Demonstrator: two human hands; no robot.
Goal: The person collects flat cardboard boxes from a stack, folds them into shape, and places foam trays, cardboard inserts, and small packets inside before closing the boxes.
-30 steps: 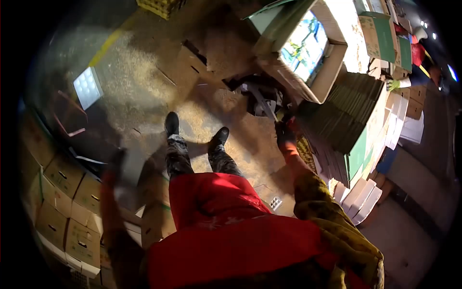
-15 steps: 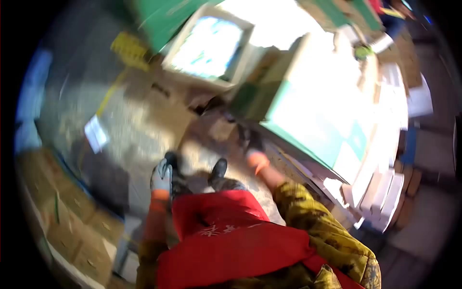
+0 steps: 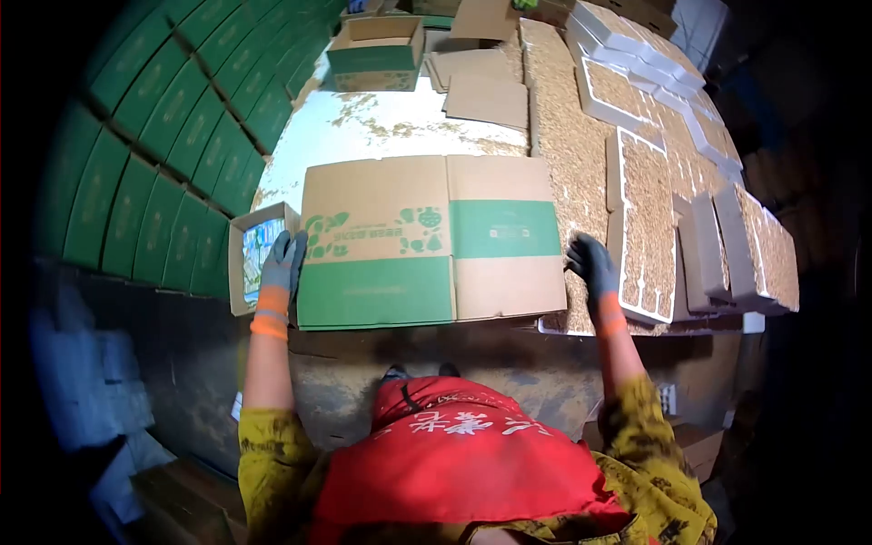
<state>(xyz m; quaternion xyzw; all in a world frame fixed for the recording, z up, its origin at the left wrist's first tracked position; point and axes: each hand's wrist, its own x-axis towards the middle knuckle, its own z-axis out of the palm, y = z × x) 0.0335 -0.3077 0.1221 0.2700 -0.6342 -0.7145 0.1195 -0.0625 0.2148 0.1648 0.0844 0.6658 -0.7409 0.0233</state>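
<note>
so there's a flattened carton (image 3: 377, 236) lying on the pale tabletop (image 3: 409, 127), right in front of the person in the red apron (image 3: 472, 454), with a hand at either side. makes sense to me: a wide floppy sheet like that is easier to keep square with one hand per side, and having it near the front edge saves leaning over

left hand (image 3: 280, 271) is in a grey glove, fingers fairly straight and held together at the carton's left edge, about where it meets a small open box (image 3: 236, 268) with blue and green packets in it. looks like contact with the board, but can't tell if it's pinching or just resting there. the box sits just beside the carton, probably so the packets are within easy reach

right hand (image 3: 592, 263) has its fingers curled toward the right edge, right at it or just beside, can't tell if they touch. can't tell if the fingers are closed on anything either, thumb side is too dark

printing faces up, so you can see the green band and the little veg pictures. off to the right are white trays (image 3: 738, 245) full of tan crumbly stuff, some leaning on edge, likely to save room. farther back an open green-and-brown box (image 3: 372, 80) stands upright near some loose brown sheets (image 3: 488, 100), and green cartons (image 3: 145, 218) are stacked along the left, i guess to keep the working side free
</note>
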